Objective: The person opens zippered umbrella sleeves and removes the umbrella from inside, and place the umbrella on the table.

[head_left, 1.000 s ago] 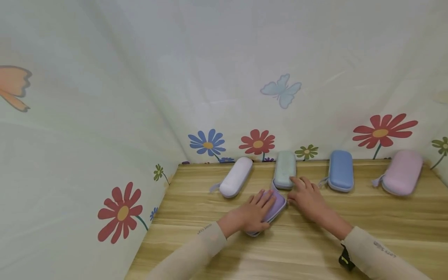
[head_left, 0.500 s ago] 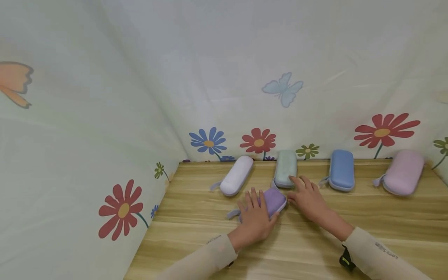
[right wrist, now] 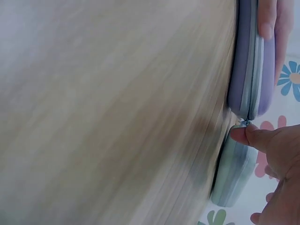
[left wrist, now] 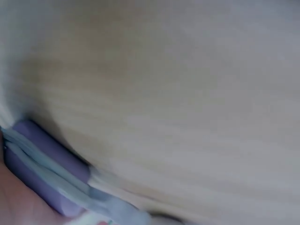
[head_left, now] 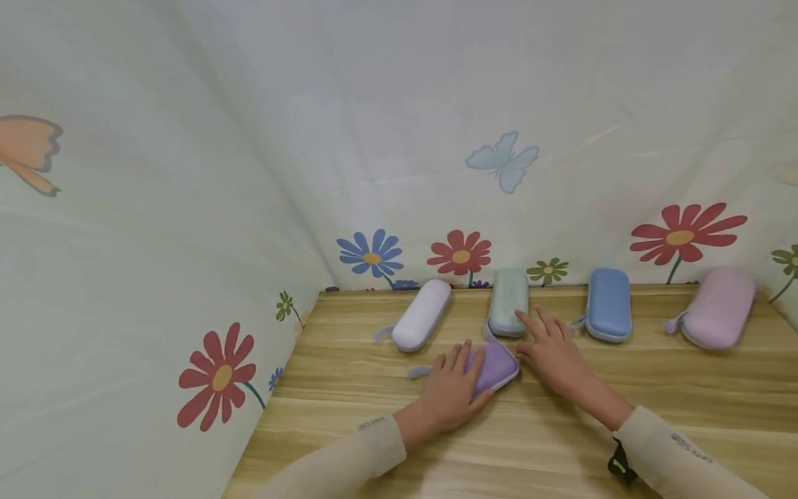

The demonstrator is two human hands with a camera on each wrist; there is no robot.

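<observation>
purple case (head_left: 498, 364) partly hidden, orange wall print (head_left: 26, 144) cropped

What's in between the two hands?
The uncovered end of the purple case lies between the left hand and the right hand. The head view shows it.

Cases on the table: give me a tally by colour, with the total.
White case: 1
Green case: 1
Purple case: 1
Blue case: 1
Pink case: 1
Total: 5
</observation>
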